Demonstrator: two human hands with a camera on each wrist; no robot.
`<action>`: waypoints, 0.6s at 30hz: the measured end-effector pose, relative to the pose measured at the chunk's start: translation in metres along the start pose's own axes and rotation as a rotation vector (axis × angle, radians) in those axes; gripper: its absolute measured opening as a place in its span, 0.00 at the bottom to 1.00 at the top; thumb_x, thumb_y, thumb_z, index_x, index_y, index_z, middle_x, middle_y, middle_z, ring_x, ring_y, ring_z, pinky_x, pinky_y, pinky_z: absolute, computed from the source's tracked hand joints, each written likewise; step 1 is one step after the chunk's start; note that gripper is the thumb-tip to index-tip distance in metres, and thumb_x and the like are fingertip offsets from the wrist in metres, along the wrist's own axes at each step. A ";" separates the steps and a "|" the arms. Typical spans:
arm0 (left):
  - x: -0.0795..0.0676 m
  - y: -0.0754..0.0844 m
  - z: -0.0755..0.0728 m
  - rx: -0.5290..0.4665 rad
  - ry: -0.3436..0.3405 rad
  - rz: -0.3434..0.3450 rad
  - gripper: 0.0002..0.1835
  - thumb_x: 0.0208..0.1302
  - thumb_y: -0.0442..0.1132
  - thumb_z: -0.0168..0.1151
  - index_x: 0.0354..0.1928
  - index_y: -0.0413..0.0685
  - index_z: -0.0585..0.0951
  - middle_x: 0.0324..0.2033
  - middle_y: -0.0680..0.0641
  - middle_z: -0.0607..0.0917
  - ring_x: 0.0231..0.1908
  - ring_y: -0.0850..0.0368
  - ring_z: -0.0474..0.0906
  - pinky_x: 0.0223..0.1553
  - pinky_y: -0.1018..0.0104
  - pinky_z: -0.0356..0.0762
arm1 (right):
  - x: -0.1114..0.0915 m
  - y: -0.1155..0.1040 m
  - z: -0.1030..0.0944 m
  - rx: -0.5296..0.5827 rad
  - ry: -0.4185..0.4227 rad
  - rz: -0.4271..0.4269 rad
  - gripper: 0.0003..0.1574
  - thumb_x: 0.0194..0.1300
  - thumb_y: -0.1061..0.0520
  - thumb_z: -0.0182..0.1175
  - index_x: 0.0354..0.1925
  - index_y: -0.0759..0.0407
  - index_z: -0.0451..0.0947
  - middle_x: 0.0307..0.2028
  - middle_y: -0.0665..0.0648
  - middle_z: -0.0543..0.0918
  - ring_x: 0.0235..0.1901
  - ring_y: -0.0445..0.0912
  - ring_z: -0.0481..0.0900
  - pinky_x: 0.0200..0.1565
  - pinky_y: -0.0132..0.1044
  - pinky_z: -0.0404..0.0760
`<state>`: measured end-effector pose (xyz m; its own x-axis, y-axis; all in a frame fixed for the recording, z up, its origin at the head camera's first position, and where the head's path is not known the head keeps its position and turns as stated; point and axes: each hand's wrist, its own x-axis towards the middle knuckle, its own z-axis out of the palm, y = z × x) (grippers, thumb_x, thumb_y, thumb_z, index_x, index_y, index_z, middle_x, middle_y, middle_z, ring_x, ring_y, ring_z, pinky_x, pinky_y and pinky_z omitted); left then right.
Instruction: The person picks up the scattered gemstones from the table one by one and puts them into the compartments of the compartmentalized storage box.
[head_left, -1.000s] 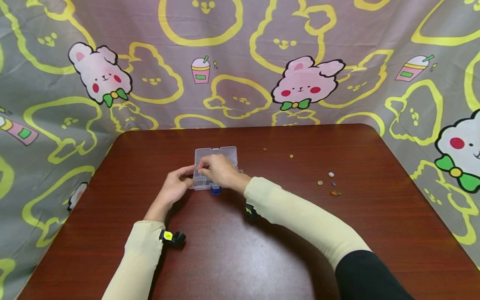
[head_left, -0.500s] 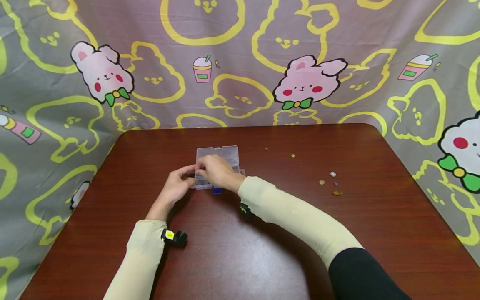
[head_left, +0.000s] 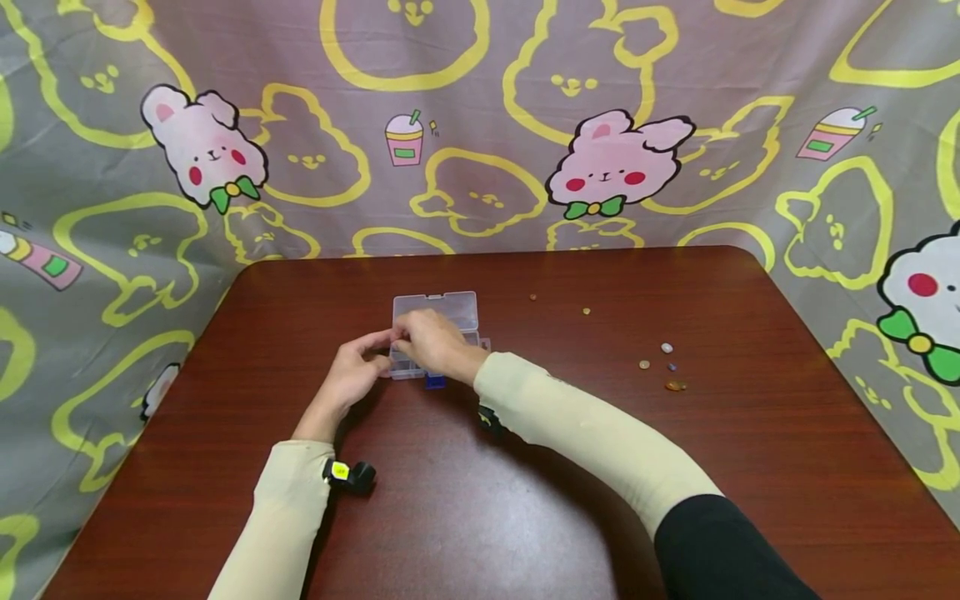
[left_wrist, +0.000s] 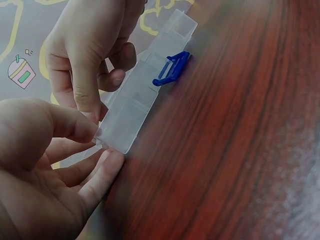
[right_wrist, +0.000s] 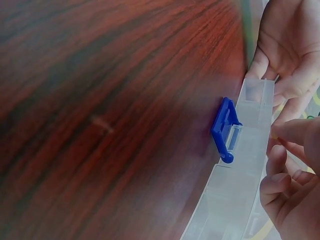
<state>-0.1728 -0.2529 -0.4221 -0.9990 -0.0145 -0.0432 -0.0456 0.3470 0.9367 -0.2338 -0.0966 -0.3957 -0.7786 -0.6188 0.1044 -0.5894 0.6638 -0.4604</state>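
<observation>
A clear plastic compartment box [left_wrist: 130, 100] stands with its lid [head_left: 459, 307] raised at the back. Its blue latch [right_wrist: 225, 127] hangs open at the front. My left hand [head_left: 352, 373] grips the box's left end, thumb at the top edge and a finger along the lower corner. Over the box's left compartments is my right hand [head_left: 435, 340], thumb and index finger close together, other fingers curled. Those fingertips dip behind the front wall in the left wrist view, so I cannot tell whether they pinch something.
To the right on the brown table [head_left: 600, 467] lie several small stones, among them a white stone [head_left: 667, 347], a tan stone [head_left: 644, 365] and an amber stone [head_left: 673, 386]. Farther back is a small yellow piece [head_left: 587, 311]. A patterned curtain [head_left: 480, 125] surrounds the table's back and sides.
My right hand has shifted slightly left over the box, and its forearm has drawn a little left. The left hand keeps its grip on the box's end.
</observation>
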 end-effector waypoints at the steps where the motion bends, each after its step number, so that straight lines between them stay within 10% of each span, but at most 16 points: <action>1: 0.000 0.000 0.000 0.001 -0.001 -0.002 0.27 0.62 0.22 0.53 0.65 0.30 0.74 0.58 0.31 0.78 0.40 0.51 0.81 0.37 0.71 0.82 | 0.000 0.000 0.000 -0.002 0.001 0.000 0.05 0.69 0.52 0.66 0.39 0.50 0.86 0.36 0.46 0.85 0.33 0.38 0.78 0.33 0.31 0.77; 18: -0.001 0.001 0.001 0.012 0.004 0.005 0.28 0.61 0.22 0.53 0.66 0.31 0.74 0.59 0.30 0.78 0.38 0.55 0.80 0.36 0.73 0.80 | -0.010 0.009 -0.010 0.053 0.009 -0.050 0.04 0.69 0.56 0.66 0.40 0.52 0.87 0.36 0.47 0.86 0.31 0.38 0.78 0.31 0.29 0.76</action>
<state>-0.1716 -0.2517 -0.4212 -0.9992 -0.0162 -0.0376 -0.0409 0.3585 0.9327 -0.2337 -0.0805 -0.3923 -0.7505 -0.6467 0.1361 -0.6155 0.6088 -0.5005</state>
